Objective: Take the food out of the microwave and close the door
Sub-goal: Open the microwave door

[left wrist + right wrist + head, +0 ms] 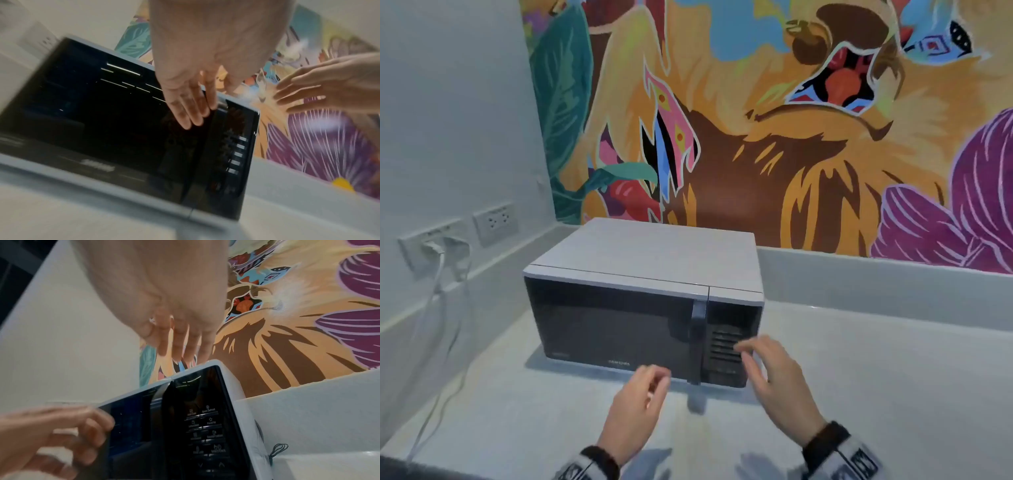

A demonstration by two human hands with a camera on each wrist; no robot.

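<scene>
From the head camera I see the white-topped microwave with a dark glass door (619, 322) sitting on the pale grey counter (876, 394), backed up near the wall. Its door is flush with the front, and the black vertical handle (698, 339) runs down between the glass and the dark button panel (726, 346). The glass is too dark for me to make out any food behind it (only reflections show), so I cannot tell where the food is.

My left hand (635, 404) hangs in front of the lower door, left of the handle, fingers loosely bent and holding nothing. The left wrist camera shows those fingers (185, 110) stretched toward the glass, blurred, and I cannot tell whether they touch it. My right hand (774, 380) hovers before the button panel, fingers spread and relaxed, grasping nothing; I cannot tell if a fingertip reaches the buttons.

On the wall to the left, white power sockets (494, 222) carry white plugs (431, 248) with cords trailing down to the counter. Behind the microwave stretches a bright painted mural of orange, purple and teal shapes (808, 137). The right wrist camera catches a thin dark coiled cord (276, 451) by the microwave's right side.
</scene>
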